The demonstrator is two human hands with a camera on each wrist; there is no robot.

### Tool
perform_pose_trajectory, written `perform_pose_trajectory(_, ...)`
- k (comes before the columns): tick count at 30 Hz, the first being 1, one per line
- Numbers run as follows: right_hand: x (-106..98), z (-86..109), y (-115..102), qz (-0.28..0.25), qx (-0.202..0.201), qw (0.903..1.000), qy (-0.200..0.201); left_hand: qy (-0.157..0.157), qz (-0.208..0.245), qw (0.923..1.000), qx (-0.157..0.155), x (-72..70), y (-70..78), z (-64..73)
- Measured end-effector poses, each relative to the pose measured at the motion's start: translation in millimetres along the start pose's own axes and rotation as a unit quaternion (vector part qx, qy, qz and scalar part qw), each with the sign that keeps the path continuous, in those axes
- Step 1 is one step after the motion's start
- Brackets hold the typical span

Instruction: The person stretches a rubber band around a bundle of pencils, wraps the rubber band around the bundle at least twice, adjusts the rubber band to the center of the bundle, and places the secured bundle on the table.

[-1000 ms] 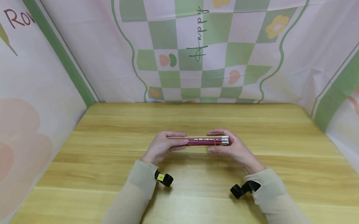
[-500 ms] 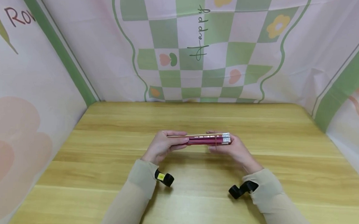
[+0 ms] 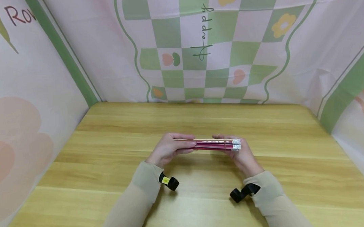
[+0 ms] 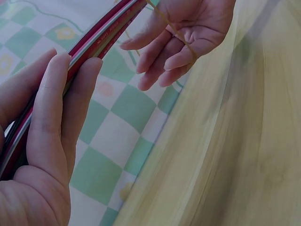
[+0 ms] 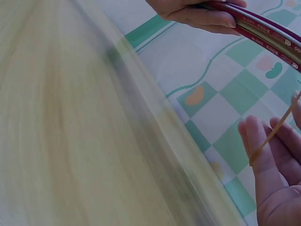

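Several dark red pencils (image 3: 211, 146), with white erasers in silvery ferrules, lie level in a bundle held above the table. My left hand (image 3: 168, 148) grips their left part between thumb and fingers. At the eraser end, my right hand (image 3: 244, 160) has its fingers bent around a thin tan rubber band (image 5: 276, 129). From the pencils, the band (image 4: 174, 28) runs stretched to a fingertip of the right hand (image 4: 188, 42) in the left wrist view. The pencils' left ends are hidden in the left hand (image 4: 47, 122).
Below both hands spreads a wooden table (image 3: 196, 195). A white and green checked cloth (image 3: 195, 80) hangs behind its far edge, with printed cloth (image 3: 33, 86) along the left side. Black cameras are strapped at both wrists.
My left hand and the pencils have shifted slightly to the right, so the eraser ends reach further across the right hand. The right wrist has moved a little left.
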State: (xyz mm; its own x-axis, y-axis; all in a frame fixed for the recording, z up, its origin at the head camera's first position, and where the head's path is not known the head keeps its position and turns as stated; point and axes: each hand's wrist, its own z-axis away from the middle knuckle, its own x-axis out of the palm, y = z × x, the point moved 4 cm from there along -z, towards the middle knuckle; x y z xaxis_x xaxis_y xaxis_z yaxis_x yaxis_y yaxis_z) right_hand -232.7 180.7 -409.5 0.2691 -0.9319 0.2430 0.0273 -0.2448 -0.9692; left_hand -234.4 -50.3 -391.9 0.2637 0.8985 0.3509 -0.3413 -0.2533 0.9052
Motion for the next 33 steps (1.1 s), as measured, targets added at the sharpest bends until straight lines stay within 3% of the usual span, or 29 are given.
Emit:
perform_pose_trajectory(6, 3.1, -1.3, -1.8, -0.074, 0.057, 0.9953, 0.025, -0.001, 0.008, 1.0000, -0.001, 3.8, 0.4, 1.0)
perform_pose_trajectory(9, 5.8, -2.5, -2.4, -0.118, 0.067, 0.9906, 0.015, 0.000, 0.013, 0.9999, -0.004, 5.0, 0.9, 2.2)
perform_pose_trajectory(13, 9.9, -3.8, -0.7, -0.172, 0.051, 0.9833, -0.026, -0.001, 0.022, 0.9998, -0.005, 5.5, 0.5, 2.1)
perform_pose_trajectory(17, 12.8, -5.1, 5.2, -0.228, 0.054, 0.9705, -0.056, -0.003, 0.039, 0.9992, -0.006, 5.1, -0.6, 1.2)
perform_pose_trajectory(23, 12.4, -6.5, 11.6, -0.312, 0.047, 0.9479, -0.045, -0.002, 0.088, 0.9961, -0.006, 4.2, -1.3, 1.4)
perform_pose_trajectory(29, 11.5, -5.3, 9.0, -0.317, -0.003, 0.9474, -0.045, 0.017, 0.121, 0.9925, -0.004, 0.0, -0.4, 1.1)
perform_pose_trajectory(33, 9.3, -3.2, 4.1, -0.274, -0.058, 0.9591, -0.040, 0.016, 0.127, 0.9918, -0.006, -1.3, 0.9, 1.2)
